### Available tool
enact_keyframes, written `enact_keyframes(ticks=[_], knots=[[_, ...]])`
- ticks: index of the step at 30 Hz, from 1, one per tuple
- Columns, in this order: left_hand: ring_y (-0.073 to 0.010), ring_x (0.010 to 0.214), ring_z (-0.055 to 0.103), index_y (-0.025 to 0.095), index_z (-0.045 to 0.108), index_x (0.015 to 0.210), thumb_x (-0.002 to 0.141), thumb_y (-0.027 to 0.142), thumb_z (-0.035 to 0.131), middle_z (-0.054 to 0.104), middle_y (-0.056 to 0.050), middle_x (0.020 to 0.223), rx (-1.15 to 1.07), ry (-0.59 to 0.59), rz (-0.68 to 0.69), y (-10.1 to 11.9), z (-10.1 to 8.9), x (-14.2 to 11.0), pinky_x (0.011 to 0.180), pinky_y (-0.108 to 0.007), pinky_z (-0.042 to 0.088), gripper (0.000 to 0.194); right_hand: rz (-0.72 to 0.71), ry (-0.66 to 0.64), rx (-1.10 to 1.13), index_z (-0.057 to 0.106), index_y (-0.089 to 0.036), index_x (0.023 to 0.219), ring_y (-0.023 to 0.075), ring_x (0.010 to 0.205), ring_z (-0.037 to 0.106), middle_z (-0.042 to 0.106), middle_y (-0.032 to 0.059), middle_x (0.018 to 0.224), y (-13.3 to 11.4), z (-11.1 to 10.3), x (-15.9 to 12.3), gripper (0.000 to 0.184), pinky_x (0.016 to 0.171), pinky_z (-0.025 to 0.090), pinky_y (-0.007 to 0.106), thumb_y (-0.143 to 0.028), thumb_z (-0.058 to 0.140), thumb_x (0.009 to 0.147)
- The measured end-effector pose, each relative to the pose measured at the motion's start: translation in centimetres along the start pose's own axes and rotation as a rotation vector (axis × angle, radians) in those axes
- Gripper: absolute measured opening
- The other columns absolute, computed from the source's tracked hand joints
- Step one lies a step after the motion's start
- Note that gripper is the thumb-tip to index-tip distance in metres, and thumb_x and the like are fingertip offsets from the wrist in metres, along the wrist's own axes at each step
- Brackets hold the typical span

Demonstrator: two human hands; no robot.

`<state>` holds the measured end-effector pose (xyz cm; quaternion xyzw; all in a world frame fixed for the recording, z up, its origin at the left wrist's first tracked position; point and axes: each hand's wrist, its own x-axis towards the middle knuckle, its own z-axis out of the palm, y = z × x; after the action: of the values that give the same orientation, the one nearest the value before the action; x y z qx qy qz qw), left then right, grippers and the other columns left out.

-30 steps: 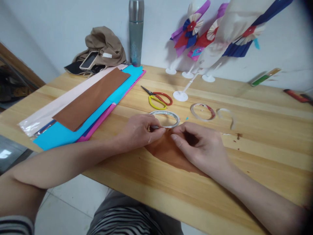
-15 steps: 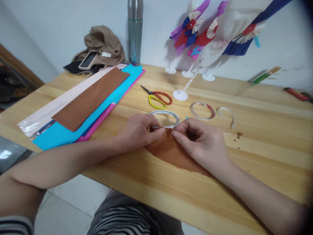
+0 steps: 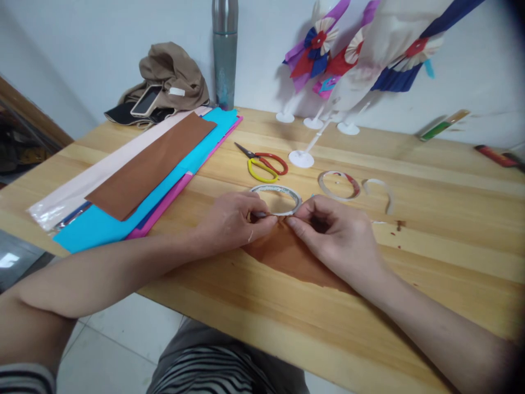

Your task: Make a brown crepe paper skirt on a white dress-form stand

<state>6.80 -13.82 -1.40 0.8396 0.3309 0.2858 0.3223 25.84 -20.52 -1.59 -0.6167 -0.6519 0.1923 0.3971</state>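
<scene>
A piece of brown crepe paper (image 3: 293, 256) lies fanned out over the table's front part, its top edge gathered into small folds. My left hand (image 3: 235, 221) pinches that gathered edge from the left, thumb against fingers. From the right, my right hand (image 3: 340, 232) pinches the same edge a short way off and covers part of the sheet. Just behind the fingertips lies a roll of tape (image 3: 296, 198), partly hidden by my hands. Scissors (image 3: 266, 167) with one red and one yellow handle rest beyond it.
Folded coloured paper, with a brown sheet (image 3: 151, 167) on top, lies at left. Behind are a cloth bag (image 3: 172, 71), phone (image 3: 146, 101) and bottle (image 3: 225, 71). White stands (image 3: 301, 158) carry paper-dressed forms. Another tape ring (image 3: 356, 189) and a utility knife (image 3: 494, 156) lie right.
Both hands keep their pinch on the brown crepe paper, with only a slight shift of the fingers at the folds. The whole view has moved very slightly.
</scene>
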Motion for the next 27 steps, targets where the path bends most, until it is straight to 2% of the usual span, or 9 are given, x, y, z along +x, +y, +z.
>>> enact_keyframes(ticks=[3, 8, 12, 15, 17, 19, 22, 25, 27], knots=[[-0.0130, 0.061, 0.052, 0.018, 0.056, 0.060, 0.085, 0.029, 0.058, 0.057, 0.000, 0.061, 0.006, 0.008, 0.004, 0.0, 0.0, 0.0, 0.056, -0.027, 0.038, 0.027, 0.011, 0.003, 0.011, 0.055, -0.025, 0.068, 0.0148, 0.048, 0.051, 0.061, -0.0005, 0.057, 0.0, 0.0, 0.0, 0.021, 0.045, 0.038, 0.029, -0.031, 0.068, 0.082], [-0.0134, 0.066, 0.056, 0.018, 0.059, 0.062, 0.086, 0.027, 0.057, 0.062, -0.001, 0.067, -0.010, -0.003, 0.044, 0.0, 0.0, -0.2, 0.062, -0.026, 0.043, 0.026, 0.031, 0.001, 0.051, 0.055, -0.025, 0.080, 0.0150, 0.047, 0.052, 0.062, -0.0019, 0.060, -0.2, 0.0, 0.1, 0.016, 0.046, 0.038, 0.030, -0.032, 0.069, 0.081], [-0.0134, 0.068, 0.059, 0.018, 0.063, 0.063, 0.087, 0.024, 0.058, 0.064, -0.002, 0.070, 0.051, -0.043, 0.083, 0.1, -0.4, -0.2, 0.061, -0.025, 0.043, 0.025, -0.032, -0.097, 0.049, 0.066, -0.023, 0.092, 0.0155, 0.048, 0.052, 0.060, -0.0023, 0.057, -0.4, -0.3, 0.1, 0.011, 0.047, 0.038, 0.030, -0.032, 0.063, 0.086], [-0.0145, 0.071, 0.061, 0.018, 0.067, 0.066, 0.087, 0.024, 0.060, 0.064, -0.003, 0.071, 0.084, -0.068, 0.132, 0.2, -0.9, 0.0, 0.065, -0.026, 0.047, 0.023, -0.077, -0.164, 0.018, 0.069, -0.023, 0.083, 0.0147, 0.048, 0.050, 0.059, -0.0019, 0.056, -0.6, -0.5, 0.2, 0.014, 0.049, 0.039, 0.029, -0.031, 0.059, 0.089], [-0.0141, 0.073, 0.062, 0.017, 0.072, 0.081, 0.089, 0.028, 0.061, 0.069, -0.004, 0.082, 0.030, -0.035, 0.154, 0.3, -1.4, 0.1, 0.066, -0.026, 0.049, 0.018, -0.082, -0.146, 0.011, 0.068, -0.023, 0.079, 0.0149, 0.049, 0.051, 0.059, -0.0017, 0.056, -0.7, -0.6, 0.4, 0.016, 0.051, 0.040, 0.030, -0.031, 0.058, 0.089], [-0.0141, 0.081, 0.065, 0.017, 0.072, 0.107, 0.089, 0.036, 0.065, 0.071, -0.009, 0.111, -0.048, 0.015, 0.155, 0.5, -1.9, 0.1, 0.068, -0.025, 0.053, 0.027, -0.060, -0.102, 0.036, 0.068, -0.023, 0.077, 0.0161, 0.052, 0.053, 0.060, -0.0009, 0.058, -0.7, -0.8, 0.6, 0.017, 0.051, 0.040, 0.030, -0.032, 0.059, 0.089], [-0.0174, 0.093, 0.067, 0.019, 0.061, 0.134, 0.084, 0.047, 0.073, 0.058, -0.015, 0.143, -0.102, 0.075, 0.070, 0.7, -2.3, 0.1, 0.075, -0.028, 0.057, 0.059, -0.002, -0.052, 0.097, 0.066, -0.024, 0.075, 0.0174, 0.054, 0.054, 0.061, 0.0005, 0.060, -0.6, -1.0, 0.9, 0.018, 0.049, 0.039, 0.030, -0.033, 0.059, 0.089], [-0.0232, 0.097, 0.069, 0.016, 0.060, 0.135, 0.078, 0.052, 0.078, 0.065, -0.015, 0.134, -0.098, 0.047, -0.112, 0.6, -2.0, 0.2, 0.082, -0.035, 0.059, 0.070, 0.040, 0.014, 0.153, 0.064, -0.024, 0.073, 0.0167, 0.054, 0.053, 0.061, 0.0008, 0.062, -0.5, -1.2, 1.2, 0.018, 0.048, 0.036, 0.030, -0.034, 0.061, 0.087], [-0.0264, 0.100, 0.071, 0.015, 0.066, 0.126, 0.078, 0.046, 0.080, 0.073, -0.011, 0.118, -0.140, -0.053, -0.144, 0.4, -1.5, 0.3, 0.083, -0.037, 0.059, 0.059, 0.064, 0.039, 0.186, 0.065, -0.023, 0.073, 0.0163, 0.053, 0.052, 0.060, 0.0006, 0.062, -0.3, -1.3, 1.4, 0.017, 0.048, 0.036, 0.029, -0.035, 0.062, 0.085]])
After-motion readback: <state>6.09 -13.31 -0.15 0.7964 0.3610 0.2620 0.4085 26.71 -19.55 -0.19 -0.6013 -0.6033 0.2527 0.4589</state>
